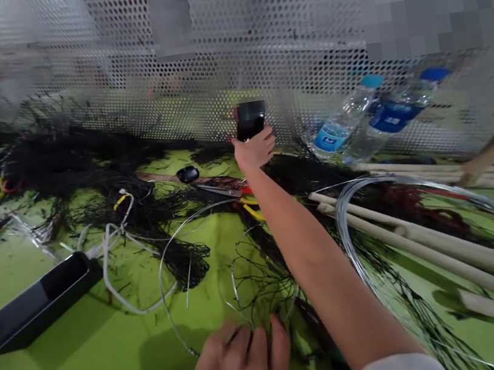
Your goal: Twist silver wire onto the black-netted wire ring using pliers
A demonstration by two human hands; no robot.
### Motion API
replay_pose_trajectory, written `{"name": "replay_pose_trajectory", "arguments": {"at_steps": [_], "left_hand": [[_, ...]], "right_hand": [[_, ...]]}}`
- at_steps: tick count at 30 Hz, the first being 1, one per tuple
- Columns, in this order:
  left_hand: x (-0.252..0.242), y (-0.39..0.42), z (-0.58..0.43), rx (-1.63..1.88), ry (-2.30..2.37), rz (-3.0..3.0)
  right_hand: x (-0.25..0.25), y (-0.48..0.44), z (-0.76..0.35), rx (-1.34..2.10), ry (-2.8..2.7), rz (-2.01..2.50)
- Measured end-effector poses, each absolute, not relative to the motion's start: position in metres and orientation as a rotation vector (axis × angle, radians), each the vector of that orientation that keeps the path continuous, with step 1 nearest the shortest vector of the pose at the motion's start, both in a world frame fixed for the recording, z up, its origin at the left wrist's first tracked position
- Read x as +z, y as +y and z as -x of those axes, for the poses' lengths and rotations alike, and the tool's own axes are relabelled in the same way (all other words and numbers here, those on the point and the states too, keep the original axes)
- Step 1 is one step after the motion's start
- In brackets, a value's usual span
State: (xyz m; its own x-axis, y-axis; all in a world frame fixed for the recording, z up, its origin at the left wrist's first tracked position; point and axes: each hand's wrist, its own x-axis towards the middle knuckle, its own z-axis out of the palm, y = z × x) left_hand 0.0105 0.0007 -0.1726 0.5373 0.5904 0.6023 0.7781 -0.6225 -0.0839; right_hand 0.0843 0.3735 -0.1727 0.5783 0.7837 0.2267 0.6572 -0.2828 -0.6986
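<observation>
My right hand (256, 148) reaches far forward across the green surface, its fingers closed round a black phone (250, 124) held up against the perforated panel. Close to me, my left hand (241, 360) is curled with its knuckles up; its fingertips are hidden, so what they hold, if anything, cannot be made out. Black net strands (264, 274) spread just beyond those fingers. A thin wire loop (163, 282) comes down beside that hand. Under my right forearm lie scissors with red and yellow handles (249, 200).
A black power bank-like box (38, 306) with a white cable (107, 269) lies left. Black netting (72, 154) heaps behind. To the right are coiled wire (347, 226), wooden sticks (449, 248) and two water bottles (332, 136). A perforated metal panel (119, 62) closes off the back.
</observation>
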Motion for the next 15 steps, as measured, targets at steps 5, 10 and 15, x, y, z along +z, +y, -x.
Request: {"name": "replay_pose_trajectory", "arguments": {"at_steps": [5,10,15], "left_hand": [[-0.175,0.001,-0.011,-0.769,-1.133,2.446],[-0.177,0.001,-0.009,-0.739,-1.125,2.480],[-0.177,0.000,-0.007,-0.796,-1.131,2.444]], "right_hand": [[-0.182,0.377,-0.090,0.152,-1.109,1.966],[-0.188,0.380,-0.096,0.143,-1.115,1.917],[-0.196,0.385,-0.117,0.248,-1.247,1.825]]}}
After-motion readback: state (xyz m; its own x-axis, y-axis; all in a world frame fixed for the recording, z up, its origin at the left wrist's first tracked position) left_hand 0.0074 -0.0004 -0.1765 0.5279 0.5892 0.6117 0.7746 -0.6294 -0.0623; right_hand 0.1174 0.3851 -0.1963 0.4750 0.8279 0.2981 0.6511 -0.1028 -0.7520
